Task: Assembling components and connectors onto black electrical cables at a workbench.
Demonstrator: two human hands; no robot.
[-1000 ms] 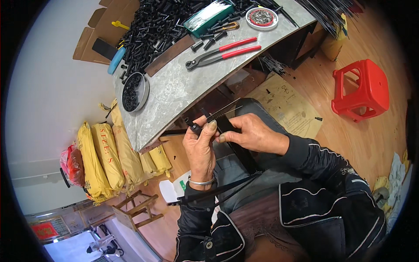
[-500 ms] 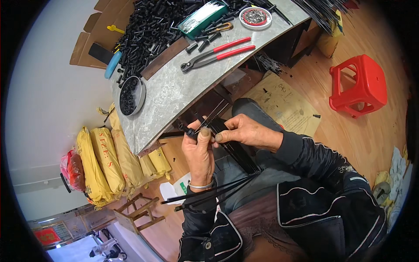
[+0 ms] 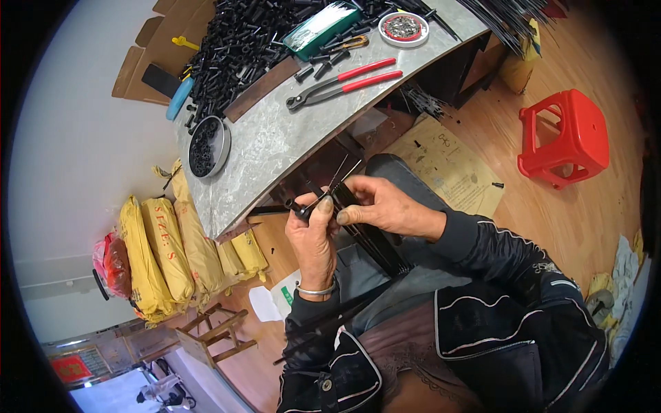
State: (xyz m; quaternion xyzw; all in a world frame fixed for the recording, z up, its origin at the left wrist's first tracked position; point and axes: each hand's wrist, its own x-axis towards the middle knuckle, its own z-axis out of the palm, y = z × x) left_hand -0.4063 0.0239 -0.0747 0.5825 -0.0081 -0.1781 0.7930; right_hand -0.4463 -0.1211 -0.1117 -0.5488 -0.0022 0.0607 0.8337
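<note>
My left hand [image 3: 313,237] is closed, its thumb pressing on a short black flanged tube [image 3: 295,208] that pokes out past the fingers. Close beside it, thumb and fingers of my right hand [image 3: 394,210] pinch at thin black rods, whose ends [image 3: 342,176] stick out between the two hands. Exactly how many rods are gripped is hidden by the fingers. Under the hands a bundle of black rods [image 3: 375,251] slants across my lap, and more dark strands trail over the left forearm.
On the grey table [image 3: 268,155] are red-handled pincers [image 3: 344,84], a heap of black tubes [image 3: 241,48], a green box [image 3: 320,31], a round tin [image 3: 219,146] and a white dish [image 3: 403,29]. A red stool [image 3: 568,134] stands right; yellow sacks [image 3: 165,255] lean left.
My right hand has shifted slightly, its fingers now reaching further round the rods. The projecting rod ends have spread apart, and the strands over the left forearm have swung lower.
</note>
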